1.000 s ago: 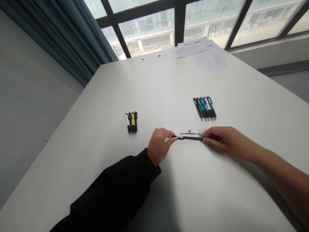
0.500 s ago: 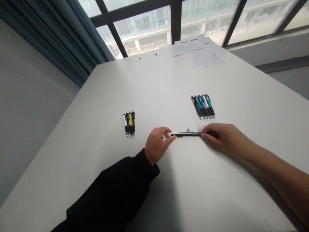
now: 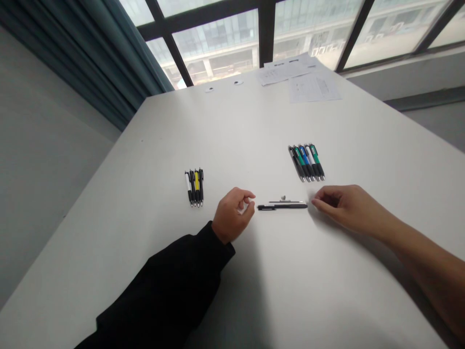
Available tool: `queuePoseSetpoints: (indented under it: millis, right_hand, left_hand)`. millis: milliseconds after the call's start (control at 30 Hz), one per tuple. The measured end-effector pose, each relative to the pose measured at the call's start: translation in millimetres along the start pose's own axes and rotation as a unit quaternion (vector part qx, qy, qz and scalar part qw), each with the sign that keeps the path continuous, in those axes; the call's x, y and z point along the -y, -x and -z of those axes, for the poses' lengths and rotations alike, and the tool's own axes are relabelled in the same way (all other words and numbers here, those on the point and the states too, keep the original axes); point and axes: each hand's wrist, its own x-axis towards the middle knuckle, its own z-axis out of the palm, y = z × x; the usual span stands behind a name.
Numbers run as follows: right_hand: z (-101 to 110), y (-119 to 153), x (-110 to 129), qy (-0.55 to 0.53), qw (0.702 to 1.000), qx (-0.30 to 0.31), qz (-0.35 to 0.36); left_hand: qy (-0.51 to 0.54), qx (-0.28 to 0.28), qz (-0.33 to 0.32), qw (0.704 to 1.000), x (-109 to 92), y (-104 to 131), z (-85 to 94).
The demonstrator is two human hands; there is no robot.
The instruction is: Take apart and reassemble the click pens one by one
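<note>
A lone camera on my head looks forward and down across the worktop (image 3: 236,131), my left fingers (image 3: 248,212) and right fingers (image 3: 324,206) at middle range, the window (image 3: 266,34) beyond the far edge.

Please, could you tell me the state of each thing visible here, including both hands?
Black pen: lying crosswise, unheld
Thin rod: lying just beyond the pen
Small pieces: loose by the rod, too small to identify
Left hand: empty, thumb and finger parted
Right hand: empty, apart from the pen
Four pens: lying side by side
Five pens: lying side by side, slanted
Papers: flat, overlapping
Curtain: gathered aside
</note>
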Motion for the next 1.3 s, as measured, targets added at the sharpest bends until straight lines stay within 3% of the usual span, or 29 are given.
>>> queuePoseSetpoints:
  millis: [167,500,1300]
  right_hand:
    - [-1.7,0.4,2.0,-0.022,0.999,0.026,-0.013]
    - [-5.1,0.6,3.2,-0.028,0.999,0.026,0.009]
    - [-4.9,0.4,7.1,-0.02,0.999,0.034,-0.009]
  left_hand:
    - [-0.021,0.03,-0.062,0.997,-3.1,2.3,-1.6]
    - [-0.028,0.053,-0.029,0.998,2.7,1.7,-3.5]
    - [-0.014,0.077,-0.025,0.997,0.9,2.1,-2.1]
